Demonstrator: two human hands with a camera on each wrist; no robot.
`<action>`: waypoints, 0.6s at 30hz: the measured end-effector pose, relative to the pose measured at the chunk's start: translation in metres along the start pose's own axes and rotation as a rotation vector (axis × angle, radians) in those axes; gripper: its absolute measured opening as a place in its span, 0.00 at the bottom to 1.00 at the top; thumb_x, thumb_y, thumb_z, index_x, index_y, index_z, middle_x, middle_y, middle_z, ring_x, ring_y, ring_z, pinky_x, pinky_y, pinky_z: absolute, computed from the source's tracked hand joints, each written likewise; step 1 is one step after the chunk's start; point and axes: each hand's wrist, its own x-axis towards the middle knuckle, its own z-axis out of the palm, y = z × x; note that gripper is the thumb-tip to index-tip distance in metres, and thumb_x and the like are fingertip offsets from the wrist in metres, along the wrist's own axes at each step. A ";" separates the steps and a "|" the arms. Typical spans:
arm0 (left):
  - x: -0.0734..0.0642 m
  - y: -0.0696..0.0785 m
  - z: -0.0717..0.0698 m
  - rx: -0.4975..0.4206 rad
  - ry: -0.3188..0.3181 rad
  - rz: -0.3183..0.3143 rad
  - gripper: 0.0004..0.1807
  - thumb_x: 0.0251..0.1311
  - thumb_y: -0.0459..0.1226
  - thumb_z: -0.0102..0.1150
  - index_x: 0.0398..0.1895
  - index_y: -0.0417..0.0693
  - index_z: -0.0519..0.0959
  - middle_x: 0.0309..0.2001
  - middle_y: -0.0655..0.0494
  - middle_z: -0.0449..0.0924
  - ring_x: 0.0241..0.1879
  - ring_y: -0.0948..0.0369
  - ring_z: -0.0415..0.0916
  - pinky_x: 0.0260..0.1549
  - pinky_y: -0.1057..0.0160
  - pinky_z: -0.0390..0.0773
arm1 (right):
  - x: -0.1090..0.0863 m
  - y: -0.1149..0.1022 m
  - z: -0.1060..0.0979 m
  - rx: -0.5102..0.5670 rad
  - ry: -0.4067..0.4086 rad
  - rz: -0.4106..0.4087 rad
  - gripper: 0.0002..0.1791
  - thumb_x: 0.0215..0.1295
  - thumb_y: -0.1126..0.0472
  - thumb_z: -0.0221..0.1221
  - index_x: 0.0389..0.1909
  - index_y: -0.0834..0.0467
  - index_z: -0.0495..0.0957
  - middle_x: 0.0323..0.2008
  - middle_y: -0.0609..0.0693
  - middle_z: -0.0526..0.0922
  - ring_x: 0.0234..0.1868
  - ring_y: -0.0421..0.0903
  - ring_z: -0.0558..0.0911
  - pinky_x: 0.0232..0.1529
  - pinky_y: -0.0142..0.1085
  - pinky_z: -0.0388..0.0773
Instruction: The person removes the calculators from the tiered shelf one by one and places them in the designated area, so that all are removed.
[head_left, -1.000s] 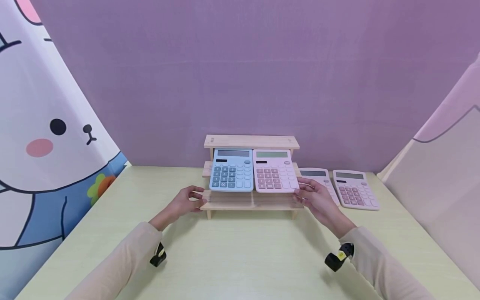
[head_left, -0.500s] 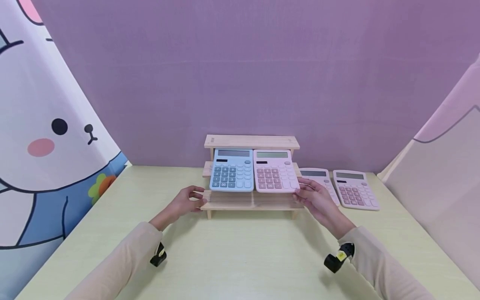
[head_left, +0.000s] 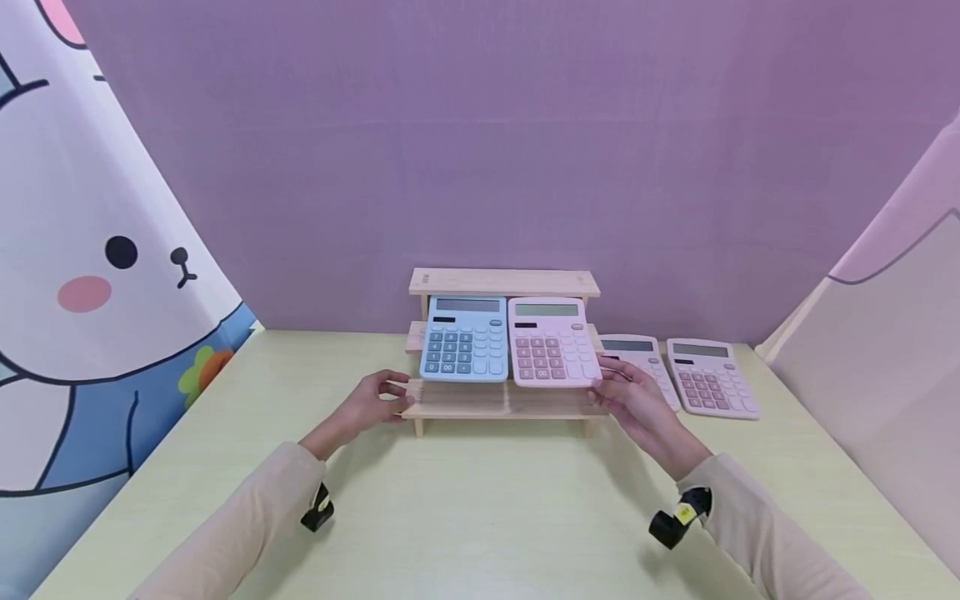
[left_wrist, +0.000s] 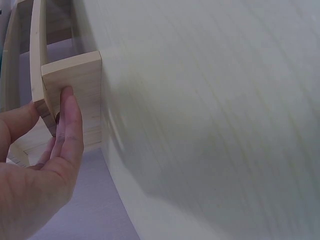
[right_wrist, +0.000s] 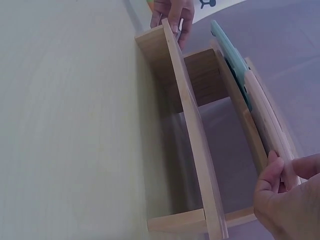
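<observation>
A three-tier wooden shelf [head_left: 504,281] stands against the purple backdrop. Leaning side by side on its middle tier are a blue calculator [head_left: 465,340] and a pink calculator [head_left: 553,343]. My left hand [head_left: 375,398] grips the left end of the lowest board; in the left wrist view, the thumb lies on the board and the fingers [left_wrist: 70,125] reach beneath it against the side leg. My right hand [head_left: 633,400] pinches the lower right corner of the pink calculator, and the right wrist view shows thumb and fingers [right_wrist: 272,172] on its two faces.
Two more pink calculators lie on the table right of the shelf, the nearer one [head_left: 633,348] partly hidden behind my right hand, the other [head_left: 712,379] fully visible. A cartoon-print cloth [head_left: 82,375] hangs at the left. The pale table [head_left: 487,508] stretches out in front.
The pink calculator's lower edge has shifted very slightly toward me and to the right, widening the thin gap beside the blue one. The left hand keeps its grip on the shelf.
</observation>
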 end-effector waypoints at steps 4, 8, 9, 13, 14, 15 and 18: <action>0.000 0.001 0.000 0.003 -0.001 -0.005 0.26 0.59 0.32 0.56 0.59 0.33 0.62 0.52 0.35 0.69 0.40 0.56 0.76 0.38 0.60 0.84 | -0.001 -0.001 0.000 0.011 -0.002 0.003 0.23 0.59 0.78 0.46 0.56 0.65 0.58 0.35 0.47 0.75 0.34 0.40 0.77 0.39 0.28 0.77; 0.000 0.001 0.000 0.004 -0.002 -0.003 0.26 0.59 0.32 0.56 0.59 0.33 0.62 0.52 0.35 0.69 0.40 0.56 0.76 0.38 0.60 0.84 | -0.002 -0.001 -0.001 0.019 -0.013 -0.002 0.23 0.59 0.78 0.46 0.56 0.66 0.58 0.35 0.47 0.76 0.33 0.41 0.78 0.39 0.28 0.77; 0.000 0.001 0.000 0.004 -0.002 0.000 0.26 0.59 0.32 0.56 0.59 0.33 0.62 0.51 0.35 0.69 0.40 0.56 0.76 0.38 0.60 0.84 | -0.002 -0.001 -0.001 0.020 -0.015 -0.003 0.23 0.59 0.78 0.46 0.56 0.66 0.58 0.35 0.47 0.76 0.33 0.41 0.78 0.38 0.27 0.77; 0.000 0.000 -0.001 -0.003 -0.003 0.006 0.26 0.58 0.31 0.55 0.59 0.32 0.62 0.51 0.35 0.70 0.39 0.57 0.76 0.38 0.60 0.84 | -0.003 -0.001 -0.001 0.028 -0.015 -0.002 0.23 0.59 0.79 0.45 0.56 0.66 0.57 0.35 0.47 0.76 0.33 0.41 0.78 0.37 0.27 0.77; 0.000 0.000 -0.001 -0.004 -0.003 0.006 0.26 0.58 0.31 0.55 0.59 0.32 0.62 0.51 0.35 0.70 0.39 0.57 0.76 0.38 0.59 0.84 | -0.003 -0.001 -0.001 0.028 -0.016 -0.001 0.23 0.59 0.79 0.45 0.56 0.66 0.57 0.35 0.47 0.76 0.33 0.41 0.78 0.37 0.27 0.76; 0.000 0.000 -0.001 -0.006 -0.003 0.006 0.26 0.58 0.31 0.55 0.59 0.32 0.62 0.51 0.35 0.70 0.39 0.57 0.76 0.38 0.59 0.84 | -0.003 -0.001 -0.001 0.029 -0.017 0.000 0.23 0.59 0.79 0.45 0.56 0.66 0.57 0.35 0.47 0.76 0.33 0.41 0.78 0.36 0.27 0.76; 0.000 0.000 -0.001 -0.005 -0.005 0.007 0.26 0.58 0.31 0.55 0.59 0.32 0.62 0.51 0.35 0.70 0.39 0.57 0.76 0.38 0.59 0.84 | -0.004 -0.001 -0.002 0.027 -0.018 0.000 0.23 0.60 0.78 0.45 0.56 0.66 0.57 0.36 0.47 0.76 0.33 0.41 0.78 0.36 0.27 0.75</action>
